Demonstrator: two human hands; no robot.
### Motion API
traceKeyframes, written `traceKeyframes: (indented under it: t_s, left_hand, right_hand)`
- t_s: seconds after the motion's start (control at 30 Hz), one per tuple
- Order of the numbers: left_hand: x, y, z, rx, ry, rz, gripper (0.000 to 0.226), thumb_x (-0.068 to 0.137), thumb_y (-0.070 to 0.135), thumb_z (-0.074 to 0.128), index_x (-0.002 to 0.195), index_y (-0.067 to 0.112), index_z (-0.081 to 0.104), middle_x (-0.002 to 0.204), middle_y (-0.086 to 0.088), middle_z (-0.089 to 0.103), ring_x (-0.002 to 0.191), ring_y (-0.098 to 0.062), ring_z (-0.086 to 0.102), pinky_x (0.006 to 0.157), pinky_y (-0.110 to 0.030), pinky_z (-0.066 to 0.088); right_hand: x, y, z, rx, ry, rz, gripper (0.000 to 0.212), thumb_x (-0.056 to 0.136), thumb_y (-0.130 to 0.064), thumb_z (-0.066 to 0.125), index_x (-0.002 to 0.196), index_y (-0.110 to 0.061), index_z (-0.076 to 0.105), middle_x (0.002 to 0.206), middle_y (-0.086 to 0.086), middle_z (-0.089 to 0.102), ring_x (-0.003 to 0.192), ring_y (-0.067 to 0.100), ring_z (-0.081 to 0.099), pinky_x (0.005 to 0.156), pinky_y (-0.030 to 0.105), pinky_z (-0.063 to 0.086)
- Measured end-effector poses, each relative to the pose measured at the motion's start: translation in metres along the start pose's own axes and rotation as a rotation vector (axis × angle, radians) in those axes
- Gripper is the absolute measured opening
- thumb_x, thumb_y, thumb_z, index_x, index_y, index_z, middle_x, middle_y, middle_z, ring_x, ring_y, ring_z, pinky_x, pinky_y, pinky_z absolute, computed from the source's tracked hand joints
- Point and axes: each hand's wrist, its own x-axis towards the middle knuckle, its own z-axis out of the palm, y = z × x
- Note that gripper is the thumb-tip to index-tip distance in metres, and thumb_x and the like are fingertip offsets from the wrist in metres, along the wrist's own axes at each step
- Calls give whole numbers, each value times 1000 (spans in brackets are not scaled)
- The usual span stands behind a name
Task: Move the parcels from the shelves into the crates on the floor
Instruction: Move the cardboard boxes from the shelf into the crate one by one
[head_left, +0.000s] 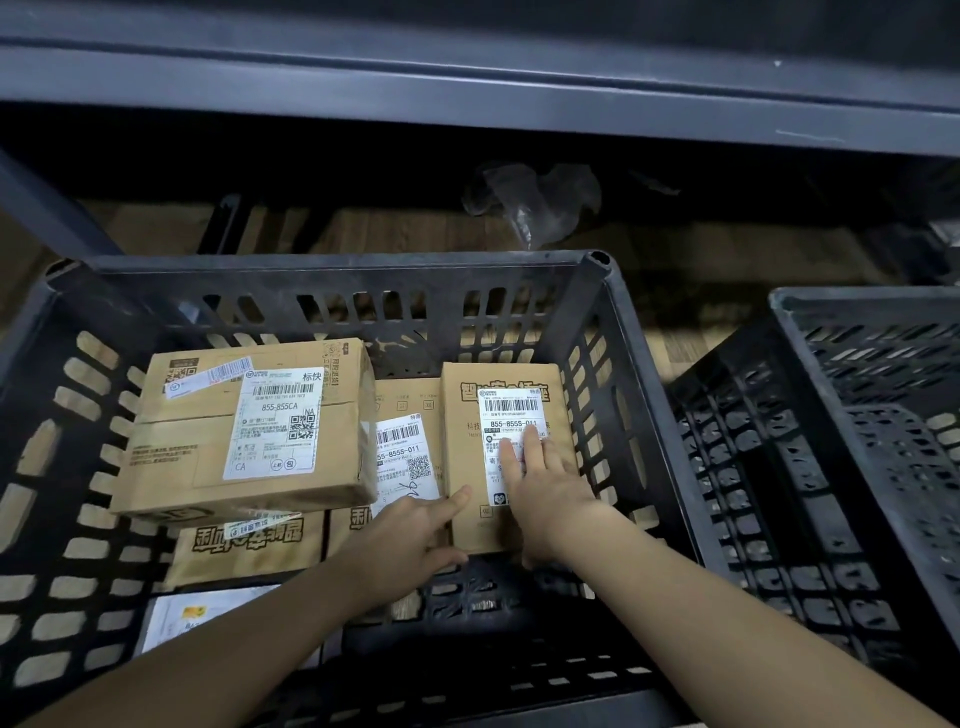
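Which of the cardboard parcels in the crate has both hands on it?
The narrow upright parcel at the right of the crate: the right hand lies flat on its label and the left hand holds its near-left corner. The others lie untouched.

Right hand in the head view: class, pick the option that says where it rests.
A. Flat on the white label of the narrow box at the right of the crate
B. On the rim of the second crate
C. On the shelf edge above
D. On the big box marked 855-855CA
A: the right hand lies with straight fingers on the white label of the narrow box inside the crate.
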Motion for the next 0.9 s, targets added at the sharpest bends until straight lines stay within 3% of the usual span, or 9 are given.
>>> traceKeyframes:
  t_s: [0.07,0.17,0.3,0.4,0.5,0.7,0.77,0.9]
  left_hand:
    - [-2,-7,6,-107,16,-34,76,81,50,64,145,42,24,92,2,63,97,-13,60,85,-34,53]
    - [-7,-9,9,-140,49,-50,76,71,67,51,138,57,15,99,6,64,103,-11,60,83,-39,55]
    - [-9,-6,5,-146,19,-28,74,79,53,52,147,35,25,104,-5,65,104,-19,62,87,-39,53]
    - [-7,-11,4,-142,3,10,73,84,47,54,148,29,24,108,-9,64,103,-20,63,89,-38,53]
    - [-9,-14,6,-166,16,29,74,83,57,48,148,34,20,113,-7,65,102,-18,63,89,-38,53]
    - [-12,-12,7,-200,98,69,73,83,57,42,148,26,29,91,6,66,90,-10,64,86,-35,53]
    - [-14,-14,8,-217,94,57,72,83,59,40,147,31,27,97,3,68,97,-14,64,88,-39,52]
    - [-15,-17,11,-192,67,40,67,84,58,41,145,45,16,88,8,66,96,-16,63,89,-43,52]
  right_hand:
    - [-1,-3,-1,-35,18,-20,122,79,-30,75,145,-10,-25,151,26,-25,143,40,-13,117,45,8]
    - [-5,-7,-1,-84,34,-45,119,82,-29,72,144,-11,-28,150,26,-27,143,40,-14,117,45,7]
    - [-6,-6,4,-146,64,-45,109,87,-22,63,143,-14,-32,149,24,-31,143,36,-18,117,44,5]
    - [-8,-3,3,-173,92,-40,106,88,-23,60,143,-15,-31,150,22,-31,143,34,-18,117,43,5]
    - [-11,-1,0,-173,86,-17,102,90,-24,57,144,-13,-29,149,25,-30,142,37,-19,117,43,5]
    - [-20,-6,-3,-157,67,-11,97,92,-22,55,145,-7,-25,149,29,-28,142,39,-18,117,42,7]
    - [-22,-7,-3,-171,73,-15,97,93,-22,54,144,-6,-26,148,30,-29,141,40,-20,117,43,6]
    - [-23,-8,-1,-181,52,-15,95,94,-26,52,143,-6,-27,146,29,-33,140,40,-23,117,44,4]
